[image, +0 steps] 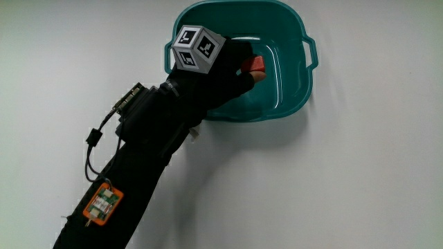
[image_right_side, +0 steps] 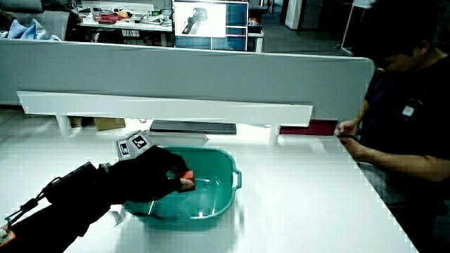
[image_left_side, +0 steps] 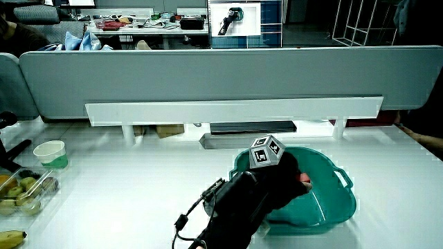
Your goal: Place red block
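A teal plastic basin (image: 291, 28) with handles stands on the white table; both side views show the basin (image_left_side: 332, 200) (image_right_side: 214, 193) too. The hand (image: 235, 69) in the black glove reaches over the basin's rim, its patterned cube (image: 196, 48) above the rim. Its fingers are curled on a red block (image: 257, 64), held inside the basin above its floor. In both side views the red block (image_left_side: 302, 179) (image_right_side: 188, 176) peeks out at the fingertips. Most of the block is hidden by the glove.
The forearm (image: 138, 159) carries a black box with cables and an orange tag (image: 102, 203). In a side view a green-and-white cup (image_left_side: 51, 153) and a tray of fruit (image_left_side: 21, 188) sit near the table's edge. A low grey partition (image_left_side: 208, 79) closes the table.
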`<control>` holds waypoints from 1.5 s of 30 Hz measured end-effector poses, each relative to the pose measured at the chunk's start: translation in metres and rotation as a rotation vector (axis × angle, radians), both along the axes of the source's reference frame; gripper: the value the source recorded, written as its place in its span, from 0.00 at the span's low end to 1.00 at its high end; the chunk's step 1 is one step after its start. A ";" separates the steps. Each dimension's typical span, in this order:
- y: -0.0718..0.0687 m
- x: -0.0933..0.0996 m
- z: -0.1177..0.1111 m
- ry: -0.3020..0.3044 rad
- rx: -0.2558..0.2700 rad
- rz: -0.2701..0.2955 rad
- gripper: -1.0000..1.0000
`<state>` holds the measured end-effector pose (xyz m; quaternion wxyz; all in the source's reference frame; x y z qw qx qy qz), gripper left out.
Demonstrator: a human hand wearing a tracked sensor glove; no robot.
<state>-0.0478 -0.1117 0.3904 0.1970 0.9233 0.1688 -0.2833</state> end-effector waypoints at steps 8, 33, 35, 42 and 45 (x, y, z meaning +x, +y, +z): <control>-0.010 -0.005 0.033 -0.080 -0.108 -0.053 0.50; -0.014 0.004 0.075 -0.213 -0.247 -0.039 0.50; -0.014 0.005 0.075 -0.221 -0.239 -0.038 0.50; -0.013 0.001 0.079 -0.229 -0.269 -0.049 0.32; -0.011 -0.001 0.075 -0.214 -0.248 -0.056 0.21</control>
